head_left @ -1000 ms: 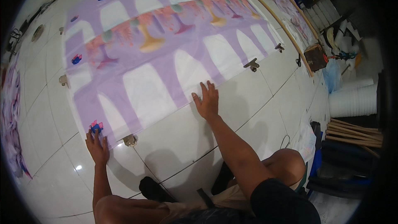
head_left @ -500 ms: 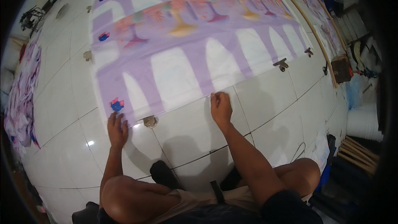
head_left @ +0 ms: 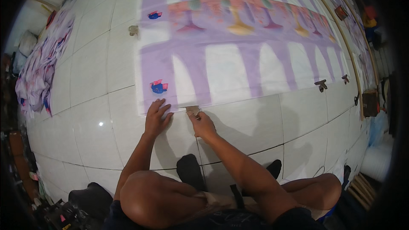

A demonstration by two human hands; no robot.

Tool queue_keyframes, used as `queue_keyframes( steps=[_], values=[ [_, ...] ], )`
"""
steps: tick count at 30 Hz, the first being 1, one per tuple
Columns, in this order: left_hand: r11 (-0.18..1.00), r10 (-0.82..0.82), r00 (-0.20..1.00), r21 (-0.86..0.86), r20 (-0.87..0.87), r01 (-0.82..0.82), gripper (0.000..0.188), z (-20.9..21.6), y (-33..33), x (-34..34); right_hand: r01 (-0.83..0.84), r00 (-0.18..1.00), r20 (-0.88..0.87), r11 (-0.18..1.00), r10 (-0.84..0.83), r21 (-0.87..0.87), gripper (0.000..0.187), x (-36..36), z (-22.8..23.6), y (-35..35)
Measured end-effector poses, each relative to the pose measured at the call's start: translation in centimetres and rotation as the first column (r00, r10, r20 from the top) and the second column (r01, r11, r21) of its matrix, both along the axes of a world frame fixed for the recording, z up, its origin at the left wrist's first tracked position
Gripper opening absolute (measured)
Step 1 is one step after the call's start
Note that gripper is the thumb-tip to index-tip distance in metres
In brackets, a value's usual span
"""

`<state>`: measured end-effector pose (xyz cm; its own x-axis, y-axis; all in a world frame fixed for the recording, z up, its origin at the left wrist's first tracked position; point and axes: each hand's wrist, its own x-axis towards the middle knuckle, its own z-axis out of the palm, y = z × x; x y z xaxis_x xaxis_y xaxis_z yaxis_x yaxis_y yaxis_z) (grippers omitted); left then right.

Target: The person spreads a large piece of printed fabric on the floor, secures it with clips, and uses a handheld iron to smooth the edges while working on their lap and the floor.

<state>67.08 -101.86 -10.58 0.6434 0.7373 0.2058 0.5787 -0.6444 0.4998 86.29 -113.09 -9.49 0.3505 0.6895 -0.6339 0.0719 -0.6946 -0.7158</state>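
Note:
A large sheet of purple-and-white printed fabric [head_left: 228, 70] lies spread on the tiled floor. At its near left corner my left hand [head_left: 156, 120] rests open, fingers spread, their tips on the fabric just below a blue-and-pink printed motif [head_left: 159, 86]. Beside it, my right hand [head_left: 204, 126] grips a metal bulldog clip [head_left: 192, 109] that sits on the near edge of the fabric. Farther right along that same edge are a second bulldog clip [head_left: 321, 85] and a third clip [head_left: 345, 79].
Crumpled printed fabric [head_left: 42, 74] is heaped on the left. One more clip [head_left: 133, 30] sits by the sheet's left edge. A long wooden pole [head_left: 345, 44] runs along the right, near a brown box [head_left: 370, 103] and a white roll [head_left: 376, 162]. My feet are close below the sheet.
My right hand has moved left from the middle of the near edge to the bulldog clip and taken hold of it. My left hand stays at the corner. The view has shifted left.

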Motion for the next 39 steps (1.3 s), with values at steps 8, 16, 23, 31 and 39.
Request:
queue_keyframes(
  steps=[8,16,23,31,39],
  values=[
    [1.000,0.001,1.000,0.022,-0.011,-0.001,0.038,-0.1,-0.1,-0.7,0.590,0.701,-0.341,0.778,-0.627,-0.216,0.054,-2.8,4.1,1.9],
    [0.999,0.007,1.000,0.044,0.007,-0.008,0.039,-0.3,0.0,-0.6,0.472,0.782,-0.399,0.873,-0.479,-0.125,0.047,-0.7,1.4,-1.0],
    [0.997,0.017,1.000,0.070,-0.015,-0.016,0.036,-1.0,-0.3,-0.6,-0.046,0.999,-0.007,0.993,0.045,-0.106,0.062,1.8,1.3,-6.8],
    [0.995,0.030,1.000,0.091,-0.001,-0.030,0.032,-0.9,-0.5,-0.6,-0.529,0.658,0.572,0.841,0.489,-0.110,0.044,8.1,4.4,-4.1],
    [0.995,0.029,0.999,0.094,0.022,-0.031,0.029,-1.5,-0.6,-0.3,-0.768,0.323,0.928,0.624,0.185,0.143,0.019,12.2,0.8,-0.6]
  ],
)
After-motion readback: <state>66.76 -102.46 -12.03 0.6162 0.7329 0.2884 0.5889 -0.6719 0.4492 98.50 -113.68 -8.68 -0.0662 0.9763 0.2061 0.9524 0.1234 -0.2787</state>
